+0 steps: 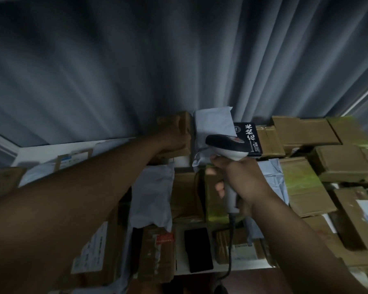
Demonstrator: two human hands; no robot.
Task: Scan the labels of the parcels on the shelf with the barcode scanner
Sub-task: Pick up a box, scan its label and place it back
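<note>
Up top, left hand [174,134] grips brown box [184,126] on shelf [77,145], fingers curled over edge. Right hand [240,183] wraps barcode scanner [227,149] handle, head beside white mailer [212,128].

Matt brown cardboard boxes [306,130] are showing taped seams; a crinkled white plastic mailer [214,126] is lying left of them, beside the glossy grey plastic scanner [227,148]; soft pleated cloth curtain [136,71] is hanging behind.
</note>
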